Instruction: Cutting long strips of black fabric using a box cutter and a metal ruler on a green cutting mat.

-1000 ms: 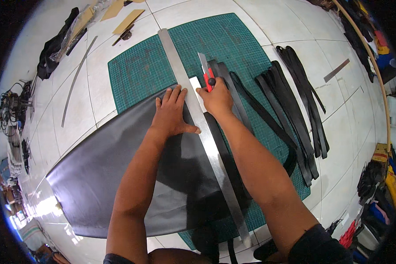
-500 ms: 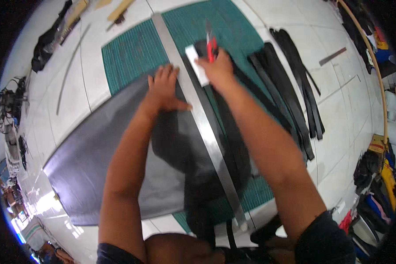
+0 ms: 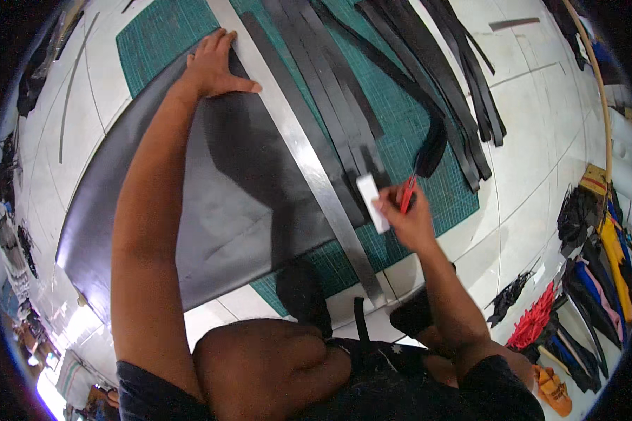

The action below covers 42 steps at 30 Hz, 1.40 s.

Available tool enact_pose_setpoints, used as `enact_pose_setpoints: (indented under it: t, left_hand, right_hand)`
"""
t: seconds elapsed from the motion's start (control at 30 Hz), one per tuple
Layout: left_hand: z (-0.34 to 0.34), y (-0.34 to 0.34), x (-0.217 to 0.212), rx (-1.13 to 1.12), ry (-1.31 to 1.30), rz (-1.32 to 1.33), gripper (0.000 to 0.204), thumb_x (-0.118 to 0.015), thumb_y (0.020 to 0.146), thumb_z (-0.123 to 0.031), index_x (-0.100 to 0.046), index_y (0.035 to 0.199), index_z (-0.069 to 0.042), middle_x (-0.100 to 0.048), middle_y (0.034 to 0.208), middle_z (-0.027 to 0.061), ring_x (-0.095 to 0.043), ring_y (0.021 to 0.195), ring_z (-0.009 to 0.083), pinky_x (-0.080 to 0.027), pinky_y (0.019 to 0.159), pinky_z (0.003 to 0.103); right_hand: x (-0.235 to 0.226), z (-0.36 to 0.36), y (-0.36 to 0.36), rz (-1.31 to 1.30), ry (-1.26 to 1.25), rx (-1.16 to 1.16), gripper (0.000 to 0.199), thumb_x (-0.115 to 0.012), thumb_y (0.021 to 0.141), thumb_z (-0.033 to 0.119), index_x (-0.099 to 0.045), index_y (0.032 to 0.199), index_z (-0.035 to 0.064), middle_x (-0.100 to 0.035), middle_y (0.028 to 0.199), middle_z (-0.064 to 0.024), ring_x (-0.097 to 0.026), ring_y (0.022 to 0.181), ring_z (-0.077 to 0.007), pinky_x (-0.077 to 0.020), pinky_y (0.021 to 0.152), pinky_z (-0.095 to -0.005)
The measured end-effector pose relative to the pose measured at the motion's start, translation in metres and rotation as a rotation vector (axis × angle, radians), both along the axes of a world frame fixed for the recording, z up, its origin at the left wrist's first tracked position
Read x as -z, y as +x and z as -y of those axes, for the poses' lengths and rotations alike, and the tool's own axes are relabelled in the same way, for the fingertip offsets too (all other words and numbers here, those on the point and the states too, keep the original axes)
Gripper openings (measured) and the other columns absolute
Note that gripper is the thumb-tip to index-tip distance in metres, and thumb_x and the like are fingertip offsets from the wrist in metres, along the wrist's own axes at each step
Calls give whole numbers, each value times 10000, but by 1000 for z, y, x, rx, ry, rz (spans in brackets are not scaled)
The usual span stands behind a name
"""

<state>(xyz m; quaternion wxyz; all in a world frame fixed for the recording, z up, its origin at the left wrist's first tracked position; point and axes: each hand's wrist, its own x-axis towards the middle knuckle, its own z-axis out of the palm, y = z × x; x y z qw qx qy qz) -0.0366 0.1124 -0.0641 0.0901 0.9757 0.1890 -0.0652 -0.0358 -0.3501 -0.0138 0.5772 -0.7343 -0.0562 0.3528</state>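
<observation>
My left hand (image 3: 214, 67) lies with fingers spread on a large black sheet (image 3: 137, 175), which looks like leather or vinyl. Its thumb and fingertips reach a long metal ruler (image 3: 302, 158) running across the sheet. Pinched in my right hand (image 3: 416, 219) is a small white rectangular block (image 3: 370, 200). The same hand also holds a slim red-handled tool (image 3: 408, 195) with a metal tip, its exact kind unclear. Right of the ruler, cut black strips (image 3: 323, 77) lie along the green cutting mat (image 3: 158, 49).
More black strips (image 3: 414, 91) lie at the mat's right side, one curled near the red tool. A thin metal piece (image 3: 514, 24) rests on the white tiled floor. Red cord or fabric (image 3: 532, 319) and piled dark cloth lie at the right.
My right hand has come back toward me along the ruler, carrying the white block and red tool. My left hand stays spread by the ruler. The whole view has shifted.
</observation>
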Motion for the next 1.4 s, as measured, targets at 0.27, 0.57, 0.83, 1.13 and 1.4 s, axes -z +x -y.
enact_pose_setpoints:
  t: [0.27, 0.57, 0.83, 1.13, 1.4]
  left_hand:
    - [-4, 6, 7, 87, 32, 123, 1304, -797, 478, -735, -310, 1496, -82, -256, 1557, 160, -215, 1448, 362, -241, 1144, 557]
    - [-5, 3, 4, 119, 50, 161, 1277, -781, 499, -741, -340, 1477, -47, -294, 1529, 203, -255, 1431, 373, -266, 1151, 505]
    - [-2, 2, 7, 101, 108, 131, 1278, -760, 507, -776, -337, 1481, -65, -289, 1533, 193, -237, 1437, 376, -256, 1160, 504]
    - [-1, 0, 9, 72, 107, 114, 1293, -765, 485, -783, -339, 1480, -75, -293, 1532, 181, -239, 1434, 381, -257, 1165, 504]
    - [-10, 2, 11, 86, 82, 133, 1298, -768, 492, -769, -315, 1492, -76, -281, 1541, 173, -230, 1439, 379, -244, 1154, 539]
  right_hand:
    - [16, 40, -65, 103, -330, -35, 299, -786, 808, 122, -561, 974, 18, -657, 839, -47, -605, 769, -116, -504, 731, -274]
    - [8, 28, -69, 105, -431, -65, 433, -813, 786, 298, -565, 995, 11, -678, 902, -111, -652, 803, -208, -517, 763, -355]
    - [9, 18, -72, 36, -416, 67, 442, -844, 756, 213, -552, 1024, 18, -602, 890, -49, -550, 791, -119, -477, 760, -279]
    - [14, 21, -71, 20, -473, 35, 433, -824, 770, 268, -561, 1000, 13, -673, 922, -119, -638, 828, -213, -503, 770, -355]
    - [4, 14, -68, 73, -469, 16, 443, -824, 769, 271, -557, 1002, 6, -674, 910, -109, -635, 803, -204, -505, 759, -355]
